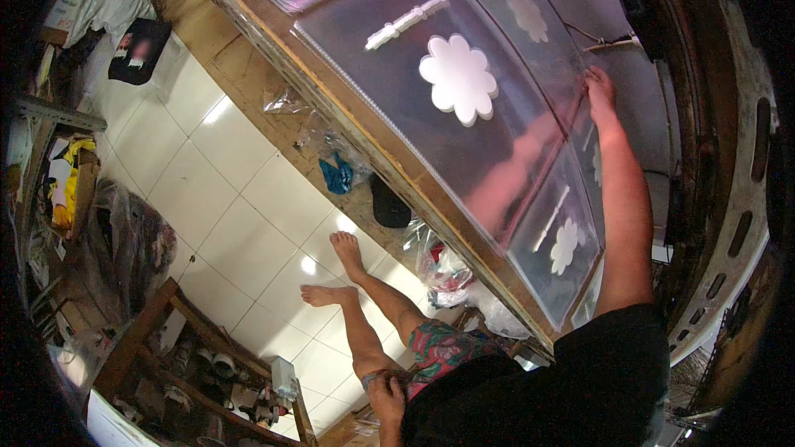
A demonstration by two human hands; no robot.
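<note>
Stacks of clear plastic sheets (pixel 389 99) lie on a wood-edged table, several side by side. A white flower shape (pixel 460 80) and a narrow white bar (pixel 406 22) show on the largest stack. My right arm stretches over the table, and my right hand (pixel 601 95) is at the far edge of the plastic, fingers bent against it. A pinkish reflection of the arm crosses the sheets. Down by my thigh, my left hand (pixel 386 398) rests on the hem of my patterned shorts (pixel 447 348), holding nothing; its fingers are partly visible.
Under the table edge lie a dark cap (pixel 390 201), a teal cloth (pixel 336 174) and crumpled clear plastic (pixel 497 310). A wooden rack (pixel 219 335) stands at lower left. A black bag (pixel 139 51) is on the tiled floor (pixel 240 223). A slotted metal bar (pixel 745 215) runs along the right.
</note>
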